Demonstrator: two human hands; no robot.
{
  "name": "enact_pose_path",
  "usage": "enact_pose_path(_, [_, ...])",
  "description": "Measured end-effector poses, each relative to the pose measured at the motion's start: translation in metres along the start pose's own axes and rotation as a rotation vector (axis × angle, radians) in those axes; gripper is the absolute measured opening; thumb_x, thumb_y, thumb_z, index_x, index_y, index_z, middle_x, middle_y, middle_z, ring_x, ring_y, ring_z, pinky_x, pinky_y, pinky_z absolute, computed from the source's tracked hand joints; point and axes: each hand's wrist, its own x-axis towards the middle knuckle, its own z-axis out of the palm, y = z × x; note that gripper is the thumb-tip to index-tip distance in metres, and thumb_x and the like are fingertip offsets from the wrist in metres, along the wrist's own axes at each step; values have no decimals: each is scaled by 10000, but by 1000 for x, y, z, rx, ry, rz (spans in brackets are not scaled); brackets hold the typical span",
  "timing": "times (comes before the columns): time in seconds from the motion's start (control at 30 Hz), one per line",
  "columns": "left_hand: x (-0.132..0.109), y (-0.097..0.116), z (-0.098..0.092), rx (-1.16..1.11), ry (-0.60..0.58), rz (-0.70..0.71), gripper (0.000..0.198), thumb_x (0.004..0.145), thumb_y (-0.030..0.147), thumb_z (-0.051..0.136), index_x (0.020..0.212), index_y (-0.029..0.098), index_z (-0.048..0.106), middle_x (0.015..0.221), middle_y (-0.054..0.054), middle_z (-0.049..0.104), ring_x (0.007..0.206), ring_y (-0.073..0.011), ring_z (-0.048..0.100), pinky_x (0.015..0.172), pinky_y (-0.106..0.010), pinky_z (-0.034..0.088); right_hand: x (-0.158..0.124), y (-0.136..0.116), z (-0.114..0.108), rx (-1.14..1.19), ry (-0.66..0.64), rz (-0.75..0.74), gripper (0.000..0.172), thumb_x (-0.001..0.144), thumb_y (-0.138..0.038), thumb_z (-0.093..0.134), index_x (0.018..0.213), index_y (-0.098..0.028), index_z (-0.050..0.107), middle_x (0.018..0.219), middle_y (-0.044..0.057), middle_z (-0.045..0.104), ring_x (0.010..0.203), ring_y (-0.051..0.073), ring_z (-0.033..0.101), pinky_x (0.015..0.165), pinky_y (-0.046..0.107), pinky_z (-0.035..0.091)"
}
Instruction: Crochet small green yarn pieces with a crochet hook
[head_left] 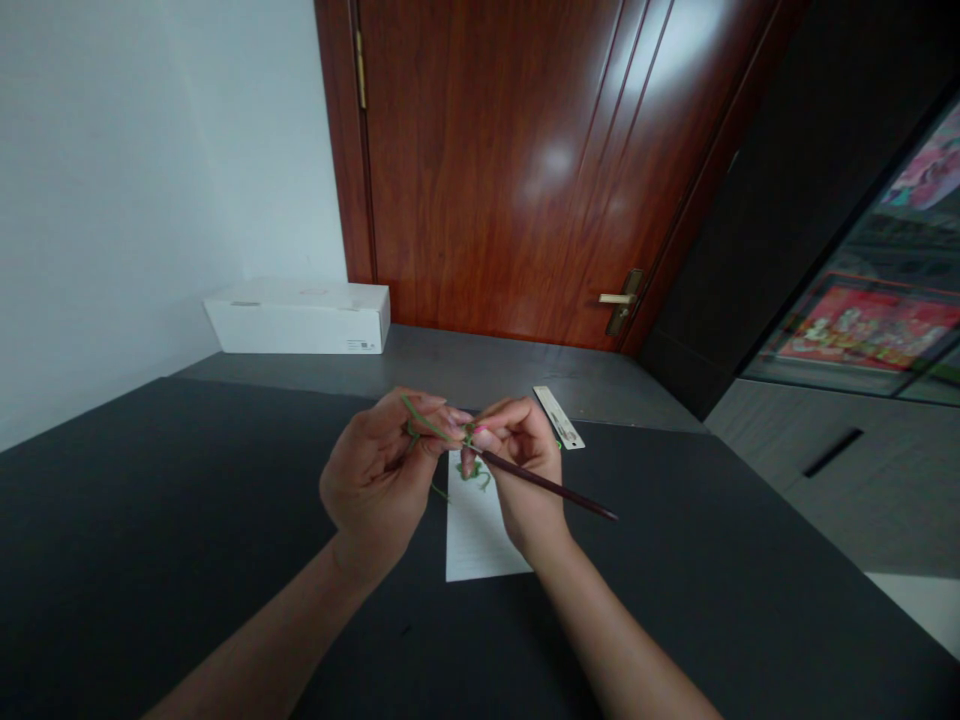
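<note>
Corner of a room: white wall (112,200), reddish wood-veneer door (487,170) with a brass lever handle (621,300), white cardboard box (296,318) on a grey ledge (480,368). Dark tabletop (150,530) in front. Off right, a black cabinet (720,200) and a glass panel (870,330) with colourful posters behind it.

Hands are together over the table, fingertips meeting at one spot. Left hand (375,480) has green cord (427,419) run across its fingers and pinched at the tips. Right hand (525,470) pinches a slim dark rod (547,486) pencil-style, tail end pointing lower right. Rod tip is buried in the fingers, can't see its shape.

Small green tangle (474,475) sits just under the fingertips, over a white sheet (480,530). Can't tell if it touches the paper or hangs from the cord. White strip (559,417) lies just past the right hand, near the table's far edge.

Grip looks workable. Best to hold the cord taut across the left fingers and the pinch close to the rod tip. Slack there would likely let the cord slip off.
</note>
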Motion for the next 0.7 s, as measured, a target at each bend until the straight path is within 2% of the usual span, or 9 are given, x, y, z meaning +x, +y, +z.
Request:
enact_pose_path(0.13, [1, -3, -1, 26, -28, 64, 141, 834, 66, 668, 760, 184, 685, 791, -32, 704, 787, -198, 718, 720, -339, 600, 2, 5, -4, 48, 10, 12, 161, 812, -242, 754, 804, -219, 595, 813, -27, 578, 676, 98, 539, 603, 229, 424])
enact_pose_path(0.27, [2, -11, -2, 22, -16, 146, 143, 811, 34, 679, 858, 168, 685, 812, -29, 727, 770, -185, 730, 689, -305, 617, 4, 9, -7, 90, -15, 84, 178, 843, -290, 731, 822, -215, 572, 748, -35, 586, 598, 87, 484, 566, 224, 389])
enact_pose_path(0.33, [1, -15, -2, 8, 17, 150, 241, 795, 12, 690, 971, 175, 678, 822, -20, 740, 746, -172, 732, 683, -290, 622, 5, 10, -7, 126, -43, 93, 184, 848, -298, 728, 830, -217, 564, 725, -40, 589, 566, 83, 471, 549, 226, 382])
enact_pose_path(0.4, [0, -18, -2, -3, 35, 122, 330, 779, 3, 706, 1049, 188, 664, 814, -8, 748, 720, -159, 731, 684, -272, 623, 6, 10, -7, 150, -67, 100, 190, 845, -303, 731, 834, -221, 559, 692, -51, 579, 535, 78, 454, 529, 225, 374])
enact_pose_path(0.5, [1, -18, -1, -40, 37, 38, 332, 773, 23, 718, 1045, 207, 671, 803, -5, 752, 713, -154, 729, 689, -258, 616, 8, 10, -8, 143, -85, 109, 170, 843, -299, 732, 879, -228, 582, 662, -64, 569, 505, 71, 441, 507, 217, 369])
enact_pose_path(0.7, [8, -17, -3, -119, 20, -134, 331, 722, 12, 720, 994, 193, 661, 725, 2, 727, 675, -155, 698, 647, -256, 573, 10, 9, -12, 25, -113, 113, 116, 834, -246, 737, 863, -213, 629, 643, -54, 624, 519, 80, 537, 485, 201, 418])
